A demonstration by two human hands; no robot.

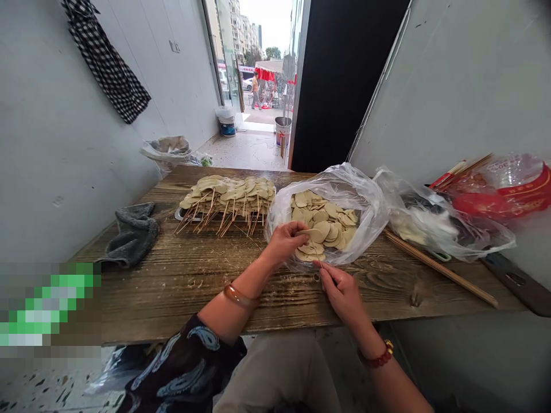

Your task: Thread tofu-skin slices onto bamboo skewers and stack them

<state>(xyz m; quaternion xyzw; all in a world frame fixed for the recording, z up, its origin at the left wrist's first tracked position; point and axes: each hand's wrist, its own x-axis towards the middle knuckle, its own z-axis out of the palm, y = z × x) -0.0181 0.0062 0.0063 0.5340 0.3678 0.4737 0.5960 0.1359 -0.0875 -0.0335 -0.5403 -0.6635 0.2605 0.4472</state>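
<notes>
At left on the wooden table, a gray cloth, then a heap of slices on sticks. Pinching a round slice in the left hand, over an open plastic bag (more slices inside). Pinching a thin stick in the right hand, a bit nearer. On the right, long sticks.

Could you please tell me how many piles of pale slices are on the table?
2 visible: a skewered pile on a tray at the left, and a loose pile inside the open plastic bag beside it. More may be hidden in the plastic farther right.
</notes>
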